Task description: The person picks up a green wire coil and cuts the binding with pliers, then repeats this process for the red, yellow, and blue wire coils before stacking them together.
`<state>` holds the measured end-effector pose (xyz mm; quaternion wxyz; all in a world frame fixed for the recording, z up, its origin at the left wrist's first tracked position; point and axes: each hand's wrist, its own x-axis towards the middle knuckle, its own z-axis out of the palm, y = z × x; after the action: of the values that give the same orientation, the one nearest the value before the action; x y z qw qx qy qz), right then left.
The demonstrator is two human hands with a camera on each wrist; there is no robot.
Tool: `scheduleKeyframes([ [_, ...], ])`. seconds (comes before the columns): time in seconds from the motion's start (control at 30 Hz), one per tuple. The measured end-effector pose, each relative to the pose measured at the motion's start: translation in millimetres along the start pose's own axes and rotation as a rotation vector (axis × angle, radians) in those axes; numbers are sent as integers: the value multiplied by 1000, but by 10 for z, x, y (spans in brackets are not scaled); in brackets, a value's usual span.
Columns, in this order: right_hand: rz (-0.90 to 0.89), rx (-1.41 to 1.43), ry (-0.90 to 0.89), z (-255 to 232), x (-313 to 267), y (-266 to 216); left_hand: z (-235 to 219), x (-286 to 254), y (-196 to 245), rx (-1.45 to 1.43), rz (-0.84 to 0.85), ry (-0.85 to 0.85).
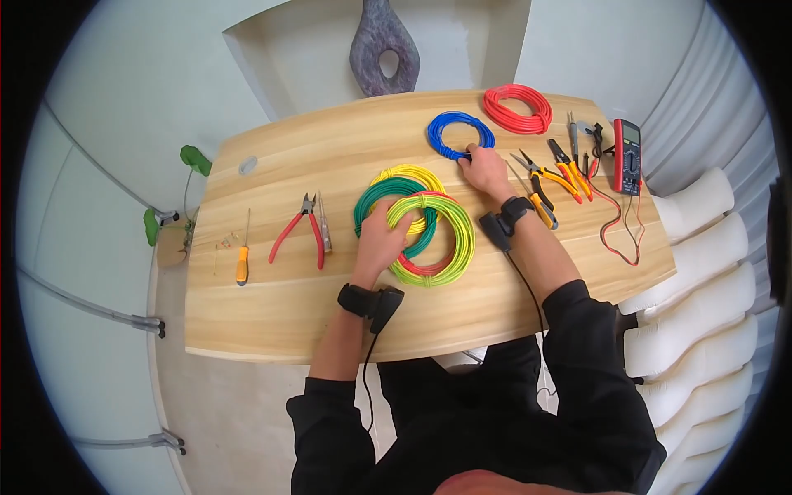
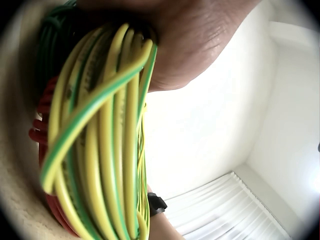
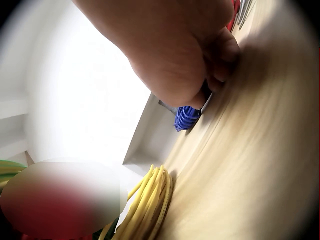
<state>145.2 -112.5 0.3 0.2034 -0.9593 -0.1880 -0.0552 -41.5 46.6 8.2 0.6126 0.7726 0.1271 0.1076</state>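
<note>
The left hand (image 1: 383,239) grips the left side of a yellow-green wire coil (image 1: 464,257), which lies over a green coil (image 1: 363,205), a yellow coil (image 1: 410,171) and a red coil partly hidden beneath. Up close in the left wrist view, the yellow-green coil (image 2: 95,145) fills the frame beside the hand (image 2: 192,45); its fingertips are hidden. At the lower right edge of a blue coil (image 1: 437,132), the right hand (image 1: 487,172) has its fingers curled round the wire. Part of the blue coil (image 3: 187,118) shows beyond the right hand (image 3: 170,50) in the right wrist view.
A red coil (image 1: 516,110) lies at the back. Pliers (image 1: 540,175), a wire stripper (image 1: 571,172) and a multimeter (image 1: 628,157) are at the right. Red-handled cutters (image 1: 307,216) and a screwdriver (image 1: 242,264) lie at the left of the wooden table (image 1: 272,318).
</note>
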Motion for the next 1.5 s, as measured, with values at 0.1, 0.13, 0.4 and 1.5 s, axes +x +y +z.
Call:
scheduleKeyframes([
  [0.1,-40,-67,-34,-64,25,-4,10,6,-15,79,44,9],
  [0.13,-69,-108,-60,-96,59,3,12,13,-29,99,54,8],
  [0.4,-180,0,174,-217,645,-99,35,19,-75,170,118,40],
  [1.5,-438,13,-111,380,1884,-253,12,10,8,215,182,66],
])
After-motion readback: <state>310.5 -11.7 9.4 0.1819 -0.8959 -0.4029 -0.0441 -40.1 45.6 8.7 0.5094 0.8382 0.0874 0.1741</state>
